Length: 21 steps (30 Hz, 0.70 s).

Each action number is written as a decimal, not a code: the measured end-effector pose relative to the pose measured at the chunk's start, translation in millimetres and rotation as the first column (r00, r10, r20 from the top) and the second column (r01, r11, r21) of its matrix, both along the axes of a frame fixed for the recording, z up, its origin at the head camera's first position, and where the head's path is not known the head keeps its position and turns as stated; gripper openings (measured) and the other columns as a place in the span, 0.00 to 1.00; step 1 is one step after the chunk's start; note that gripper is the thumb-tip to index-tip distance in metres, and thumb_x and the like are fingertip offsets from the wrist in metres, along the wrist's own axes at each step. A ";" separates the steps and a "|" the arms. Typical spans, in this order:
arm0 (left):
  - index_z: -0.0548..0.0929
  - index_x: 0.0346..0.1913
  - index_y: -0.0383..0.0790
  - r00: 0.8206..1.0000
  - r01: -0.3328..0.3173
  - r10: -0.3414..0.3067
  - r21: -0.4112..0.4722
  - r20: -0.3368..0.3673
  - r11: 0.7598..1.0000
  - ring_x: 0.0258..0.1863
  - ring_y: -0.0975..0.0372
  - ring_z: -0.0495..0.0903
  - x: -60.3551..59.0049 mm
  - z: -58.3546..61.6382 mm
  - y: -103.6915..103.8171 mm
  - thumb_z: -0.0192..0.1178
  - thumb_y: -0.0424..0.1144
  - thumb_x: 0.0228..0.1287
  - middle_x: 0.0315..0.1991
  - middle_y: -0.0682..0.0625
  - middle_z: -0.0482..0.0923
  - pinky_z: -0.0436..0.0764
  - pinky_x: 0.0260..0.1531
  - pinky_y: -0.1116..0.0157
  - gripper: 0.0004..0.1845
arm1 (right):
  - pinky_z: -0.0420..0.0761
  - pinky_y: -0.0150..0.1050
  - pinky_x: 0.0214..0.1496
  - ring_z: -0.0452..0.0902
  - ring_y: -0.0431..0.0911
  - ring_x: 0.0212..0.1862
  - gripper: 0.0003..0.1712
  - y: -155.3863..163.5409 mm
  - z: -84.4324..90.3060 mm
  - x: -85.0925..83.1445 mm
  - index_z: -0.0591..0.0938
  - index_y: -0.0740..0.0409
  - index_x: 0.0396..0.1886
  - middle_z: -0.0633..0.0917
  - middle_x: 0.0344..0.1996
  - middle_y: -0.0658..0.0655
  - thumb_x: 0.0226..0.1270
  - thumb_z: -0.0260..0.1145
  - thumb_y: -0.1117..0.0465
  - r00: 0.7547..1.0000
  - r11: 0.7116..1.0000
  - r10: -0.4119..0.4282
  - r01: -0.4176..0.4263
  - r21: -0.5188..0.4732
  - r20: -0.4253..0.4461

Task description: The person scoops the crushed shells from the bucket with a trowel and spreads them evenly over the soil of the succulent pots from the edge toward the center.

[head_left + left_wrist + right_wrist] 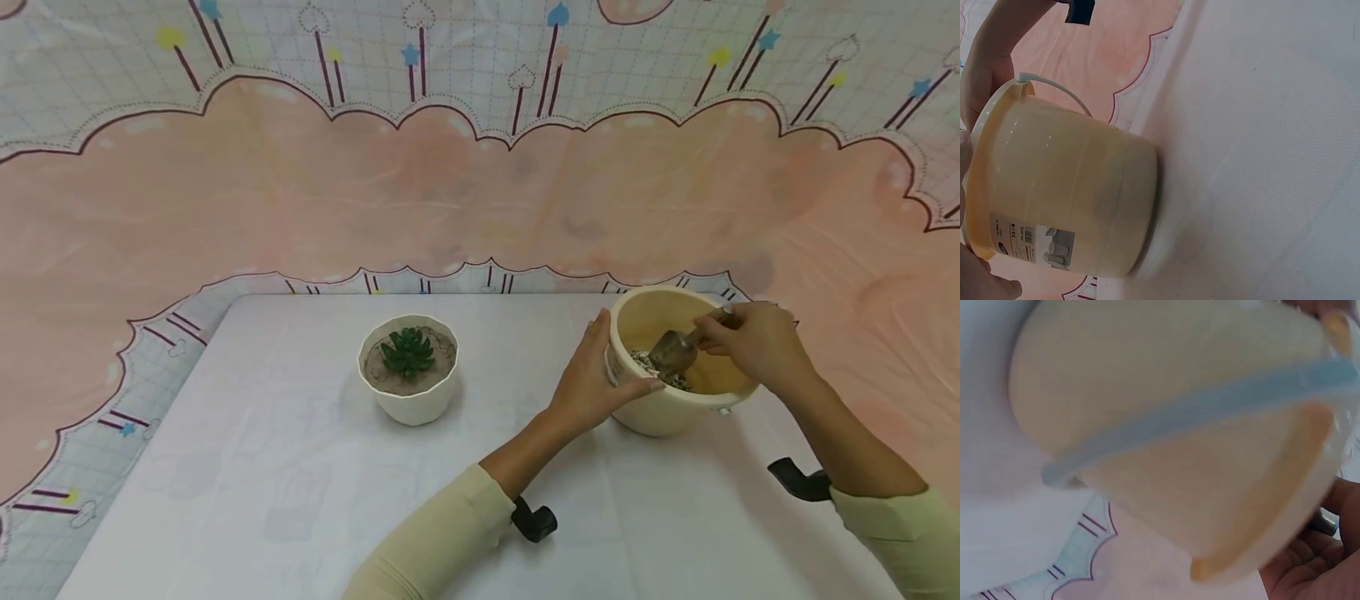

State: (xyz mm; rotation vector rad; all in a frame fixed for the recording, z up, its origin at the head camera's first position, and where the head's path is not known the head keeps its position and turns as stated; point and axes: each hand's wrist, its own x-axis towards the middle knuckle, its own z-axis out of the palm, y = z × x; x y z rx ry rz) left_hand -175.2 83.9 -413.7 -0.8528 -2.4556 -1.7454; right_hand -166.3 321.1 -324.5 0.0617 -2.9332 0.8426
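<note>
A cream plastic bucket [667, 414] stands tilted at the right of the white table, grey-white loose material [678, 382] at its bottom. My left hand [592, 383] grips its left side near the rim, thumb along the front. The label [1038, 244] on its wall shows in the left wrist view. Inside the mouth is a small metal scoop [672, 353], its blade at the loose material. My right hand [765, 342] holds the scoop by its handle over the right rim. In the right wrist view the bucket wall hides most of the scoop.
A white faceted pot [412, 408] with a green succulent [408, 353] in greyish soil stands left of the bucket. The bucket's pale carrying handle [1204, 409] hangs down its outside. A patterned peach cloth [375, 200] hangs behind the table [285, 500].
</note>
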 end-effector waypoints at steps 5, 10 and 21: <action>0.47 0.86 0.52 1.000 -0.007 0.007 -0.023 0.005 1.000 0.78 0.61 0.60 0.5 -0.2 0.2 0.77 0.56 0.61 0.80 0.50 0.60 0.68 0.72 0.52 0.61 | 0.84 0.28 0.31 0.90 0.43 0.31 0.24 10.4 7.5 -2.4 0.85 0.78 0.47 0.90 0.36 0.70 0.82 0.63 0.55 0.996 0.990 -0.086 0.082 -0.118 -0.031; 0.44 0.87 0.50 1.000 -0.025 0.025 -0.047 0.005 0.999 0.82 0.58 0.51 -1.1 0.6 0.6 0.77 0.56 0.62 0.84 0.49 0.50 0.63 0.74 0.50 0.62 | 0.84 0.29 0.30 0.84 0.28 0.27 0.22 14.8 4.7 -7.7 0.84 0.80 0.47 0.89 0.38 0.73 0.81 0.64 0.58 0.991 0.982 -0.121 0.111 -0.156 -0.056; 0.45 0.87 0.52 0.999 -0.023 0.025 -0.039 0.044 0.999 0.80 0.60 0.55 1.2 1.6 1.4 0.78 0.55 0.61 0.84 0.52 0.50 0.65 0.74 0.51 0.62 | 0.84 0.50 0.43 0.89 0.60 0.33 0.22 5.1 -16.1 -10.6 0.87 0.74 0.42 0.90 0.28 0.63 0.82 0.61 0.55 0.998 0.998 -0.057 0.057 -0.018 -0.011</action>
